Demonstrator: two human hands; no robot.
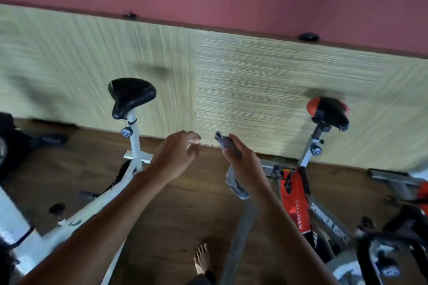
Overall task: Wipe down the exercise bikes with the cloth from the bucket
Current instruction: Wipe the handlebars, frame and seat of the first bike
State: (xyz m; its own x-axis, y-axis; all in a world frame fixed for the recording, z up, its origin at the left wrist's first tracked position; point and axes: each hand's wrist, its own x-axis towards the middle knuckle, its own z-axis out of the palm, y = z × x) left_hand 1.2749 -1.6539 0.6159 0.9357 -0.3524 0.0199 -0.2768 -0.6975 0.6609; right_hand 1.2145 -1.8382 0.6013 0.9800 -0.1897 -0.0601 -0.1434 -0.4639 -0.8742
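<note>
A: Start at the left. What's over there?

B: A white bike (136,146), its black saddle (132,97) up on a post that leans a little. The frame runs down and left, under the left forearm.

A: And the left hand (178,155)?

B: Empty. The fingers are loose and spread, and the palm faces inward. It hangs in the air between the two bikes and touches nothing, though it is the hand nearer the white bike.

A: So where's the cloth (235,186)?

B: In the right hand (245,166), just beside the left one. It is grey and bunched. It lies lengthwise along the palm, with a tuft poking out past the fingertips and a tail hanging below the wrist. The fingers are closed round it.

A: What's right of that?

B: A red bike (294,203) with a red-and-black saddle (328,109). Its frame sits close beside the right forearm.

A: Which bike gets wiped, then?

B: I'd guess the red one. The cloth hand is on that side and the frame is near, below and to the right of it. The saddle is farther off, up and to the right. Reaching the white bike would mean crossing over the empty hand, or passing the cloth across.

A: Anything else?

B: A bare foot (203,259) on the wooden floor (176,210), low in the middle.
</note>
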